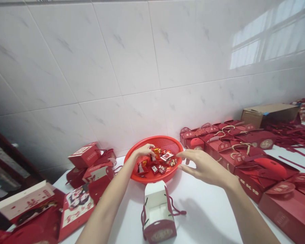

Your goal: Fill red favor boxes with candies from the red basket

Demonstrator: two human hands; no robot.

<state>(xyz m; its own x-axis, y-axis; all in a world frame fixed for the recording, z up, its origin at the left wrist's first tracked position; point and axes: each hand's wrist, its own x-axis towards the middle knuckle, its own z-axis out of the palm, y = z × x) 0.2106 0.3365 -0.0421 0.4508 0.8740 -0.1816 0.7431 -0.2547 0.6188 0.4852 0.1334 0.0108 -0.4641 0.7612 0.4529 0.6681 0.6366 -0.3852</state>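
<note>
A red plastic basket [132, 174] with mesh sides holds several wrapped candies [165, 157]. My left hand [145, 149] reaches over its left side, fingers curled at a shiny red-and-gold wrapped candy [157, 152]; the contact is partly hidden. Beside the basket's right rim, my right hand [199, 166] hovers with thumb and fingers apart, holding nothing. In front of the basket stands a small dark-red gift box [160, 230], its top open. The white inside shows nothing in it, and a red cord handle [176, 210] hangs at its right.
Rows of red gift boxes [249, 173] with cord handles line the right side. Behind them are a cardboard carton [269, 112] and a heap of red ribbons [289, 135]. More red boxes [83, 156] are stacked at left. A tiled wall [142, 67] rises behind the white table [203, 210].
</note>
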